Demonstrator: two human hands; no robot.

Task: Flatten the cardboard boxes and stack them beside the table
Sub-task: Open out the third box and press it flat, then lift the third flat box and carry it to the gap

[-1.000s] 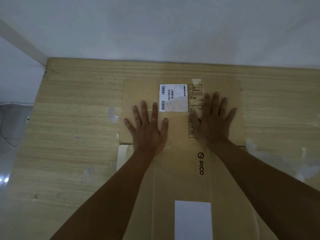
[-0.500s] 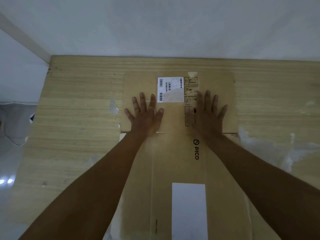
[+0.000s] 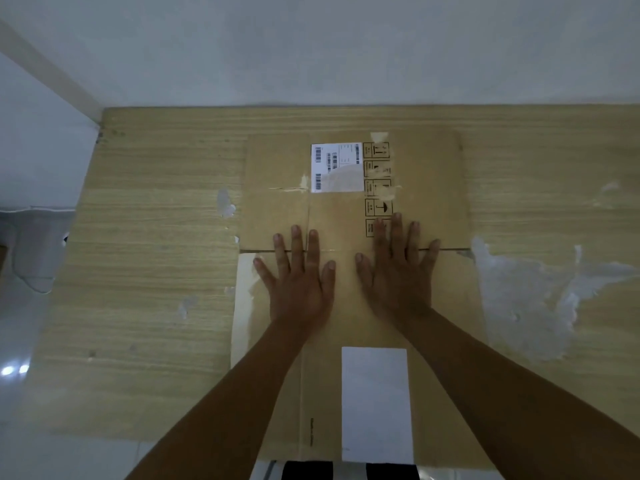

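Note:
A flattened brown cardboard box [image 3: 433, 188] lies on the wooden table [image 3: 149, 271], running from the near edge toward the wall. It carries a barcode label [image 3: 336, 168] on its far flap and a blank white label [image 3: 375, 403] near me. My left hand [image 3: 298, 282] and my right hand [image 3: 398, 271] rest palm down on the box with fingers spread. Their fingertips lie across the crease between the flap and the body. Neither hand grips anything.
The table's far edge meets a white wall [image 3: 346, 46]. Patches of worn, peeled surface [image 3: 526, 299] mark the table right of the box. Pale floor [image 3: 20, 306] shows past the table's left edge, with a grey object [image 3: 38, 244] there.
Both hands have slid back toward me along the box, from the far flap by the barcode label to the crease. The box stays flat on the table.

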